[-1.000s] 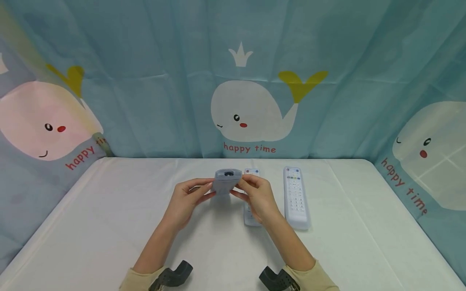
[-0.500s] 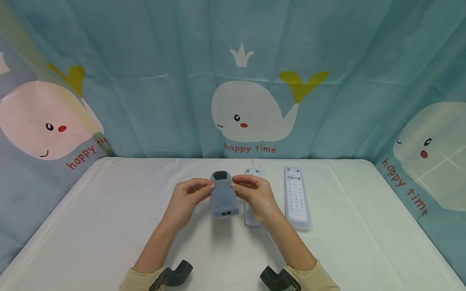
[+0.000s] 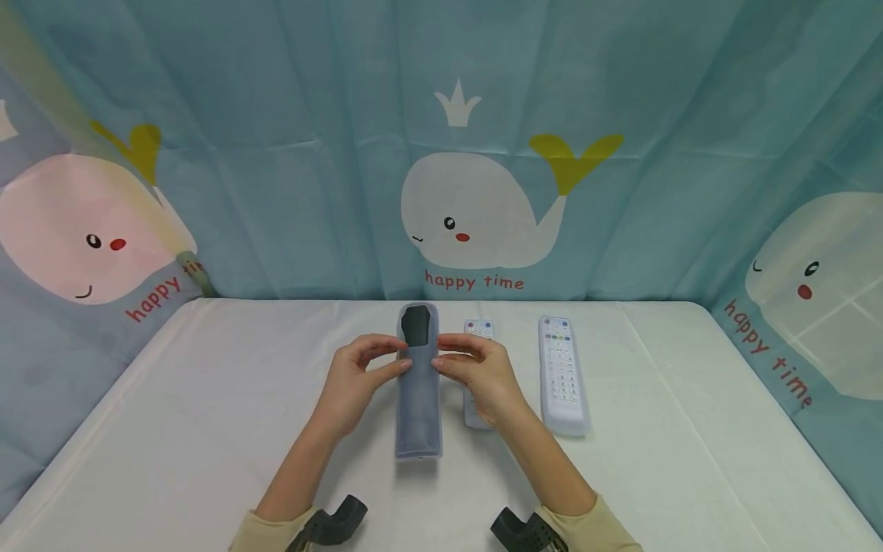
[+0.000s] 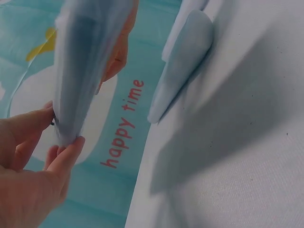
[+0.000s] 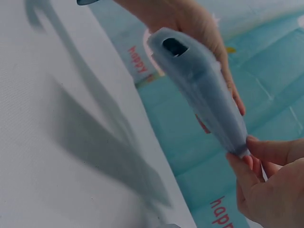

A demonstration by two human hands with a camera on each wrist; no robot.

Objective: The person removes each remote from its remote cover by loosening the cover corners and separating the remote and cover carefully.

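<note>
A remote control [image 3: 418, 406] in a translucent bluish cover hangs above the table, its button-free side towards me. A dark patch shows at its far end. My left hand [image 3: 350, 383] pinches its left edge between thumb and fingers, and my right hand [image 3: 486, 377] pinches the right edge at about the same height. In the left wrist view, left fingertips grip the narrow far part of the covered remote [image 4: 80, 80]. Seen from the right wrist, the near end of the remote [image 5: 199, 85] has a dark hole in its cover.
Two white remotes in clear covers lie buttons up on the white table [image 3: 207, 429]: one remote [image 3: 476, 414] partly behind my right hand, another remote [image 3: 562, 376] farther right. A blue whale-print curtain [image 3: 331, 215] stands behind the table and along both sides.
The held remote has swung from end-on to lengthwise: its near end has dropped towards me and its broad side now shows. Both hands have stayed almost in place.
</note>
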